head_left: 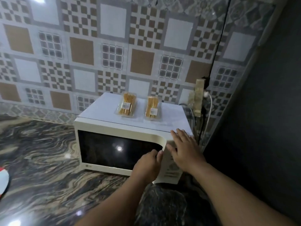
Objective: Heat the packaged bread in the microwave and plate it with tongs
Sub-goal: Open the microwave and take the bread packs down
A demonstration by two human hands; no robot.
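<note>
A cream-white microwave [130, 132] stands on a dark marbled table [40, 152], set back near a wall of patterned brown, grey and white tiles [81, 51]. Its door [117, 149] is closed, the dark window reflecting a spot of light. On the flat top of the microwave lie two clear plastic packs of bread, side by side but apart: the left pack [126, 105] and the right pack [152, 108], each showing golden slices and a small white label on the lid. The left hand [149, 163] reaches to the right edge of the door, its fingers curled against the curved door edge where the window meets the control panel; whether they actually hook the edge cannot be told, as the area is blurred. The right hand [184, 149] lies with fingers straight and spread, flat against the upper right front corner of the microwave, covering part of the control panel [171, 172]. To the right of the microwave a socket strip [197, 98] hangs on the wall with a white cable [209, 111] and a black cable [218, 46] running from it. At the left edge of the view a red and white object [3, 178] rests on the table, too cropped to identify.
</note>
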